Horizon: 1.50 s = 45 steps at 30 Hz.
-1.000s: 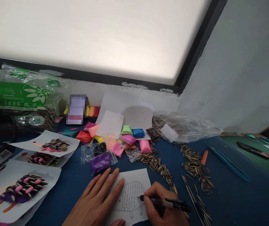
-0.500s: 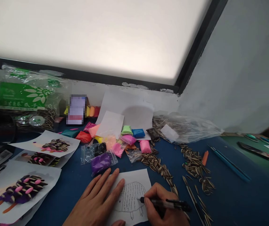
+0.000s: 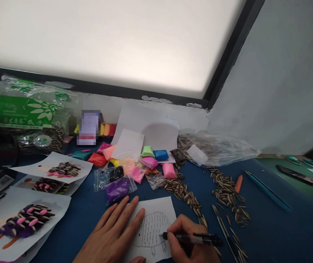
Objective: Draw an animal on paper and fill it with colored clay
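Observation:
A black pen (image 3: 191, 238) is gripped in my right hand (image 3: 185, 239), its tip touching the drawing on a white sheet of paper (image 3: 159, 204). The drawing is a rounded animal outline with small feet, filled with rows of short marks. My left hand (image 3: 115, 230) lies flat over the left part of the sheet, fingers outstretched. Just beyond its fingertips is a purple clay packet (image 3: 118, 189). Sunflower seeds (image 3: 186, 195) lie in a trail beyond my right hand, and a craft knife (image 3: 225, 230) rests to its right.
Finished seed hedgehog pictures (image 3: 25, 223) are stacked at left. Several coloured clay packets (image 3: 148, 162) crowd the back, beside a bag of seeds (image 3: 217, 149). Blue tweezers (image 3: 267, 190) and an orange stick (image 3: 238, 183) lie at right. A green printed seed bag (image 3: 30, 113) stands at back left.
The pen tip has shifted very slightly down and left on the drawing. My left hand stays in place.

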Motion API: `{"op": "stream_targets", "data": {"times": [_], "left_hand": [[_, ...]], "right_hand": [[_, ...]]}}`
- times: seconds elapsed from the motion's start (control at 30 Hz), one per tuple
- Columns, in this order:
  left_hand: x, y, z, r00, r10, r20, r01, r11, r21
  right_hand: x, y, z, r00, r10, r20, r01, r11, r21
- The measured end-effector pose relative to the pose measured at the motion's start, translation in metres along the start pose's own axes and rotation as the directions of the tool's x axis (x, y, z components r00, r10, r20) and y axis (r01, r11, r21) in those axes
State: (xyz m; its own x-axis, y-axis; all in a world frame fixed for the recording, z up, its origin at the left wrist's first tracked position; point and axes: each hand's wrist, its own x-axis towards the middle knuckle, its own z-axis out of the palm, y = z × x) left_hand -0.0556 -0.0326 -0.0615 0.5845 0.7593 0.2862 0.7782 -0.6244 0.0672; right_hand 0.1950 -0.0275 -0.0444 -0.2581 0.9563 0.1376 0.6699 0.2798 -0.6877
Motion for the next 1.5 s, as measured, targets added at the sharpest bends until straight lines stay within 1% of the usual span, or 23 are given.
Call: {"op": "stream_targets", "data": {"times": [0.1,0.23,0.4,0.57,0.83,0.97,1.23,1.4,1.5], "left_hand": [[-0.0008,-0.0005,0.0001,1.0,-0.002,-0.019,0.002,1.0,-0.011],[-0.0014,-0.0011,0.0008,0.999,-0.001,-0.034,0.001,1.0,-0.023],[-0.0008,-0.0006,0.001,1.0,0.006,-0.025,-0.007,1.0,-0.013],[-0.0006,-0.0006,0.0013,1.0,0.008,-0.014,-0.008,1.0,0.022],[-0.0013,0.0,0.0001,1.0,-0.002,-0.001,0.002,1.0,0.006],[-0.0014,-0.0003,0.0003,1.0,-0.007,-0.022,0.006,1.0,-0.017],[-0.0011,0.0004,-0.0003,1.0,-0.001,-0.011,0.001,1.0,-0.005],[0.0003,0.0,0.0002,1.0,-0.008,-0.019,0.008,1.0,-0.02],[-0.0009,0.0,0.0009,1.0,0.001,-0.011,-0.001,1.0,-0.009]], "right_hand": [[0.0002,0.0003,-0.0007,1.0,-0.017,-0.003,0.017,1.0,-0.014],[0.001,0.0003,-0.001,1.0,-0.003,0.003,0.003,1.0,-0.008],[0.001,-0.0005,-0.0022,0.999,-0.011,0.031,0.011,1.0,-0.011],[0.0002,-0.0015,-0.0025,1.0,-0.014,0.008,0.015,0.999,-0.046],[0.0006,-0.0003,-0.0029,0.999,-0.039,0.02,0.039,0.999,-0.034],[0.0002,0.0009,-0.0031,0.999,-0.04,0.012,0.041,0.999,-0.026],[0.0008,0.0003,-0.0027,0.997,-0.075,0.022,0.077,0.995,-0.071],[0.0004,0.0014,-0.0026,0.998,-0.057,0.019,0.058,0.994,-0.088],[0.0003,0.0014,-0.0031,0.997,-0.072,0.027,0.074,0.993,-0.093]]}}
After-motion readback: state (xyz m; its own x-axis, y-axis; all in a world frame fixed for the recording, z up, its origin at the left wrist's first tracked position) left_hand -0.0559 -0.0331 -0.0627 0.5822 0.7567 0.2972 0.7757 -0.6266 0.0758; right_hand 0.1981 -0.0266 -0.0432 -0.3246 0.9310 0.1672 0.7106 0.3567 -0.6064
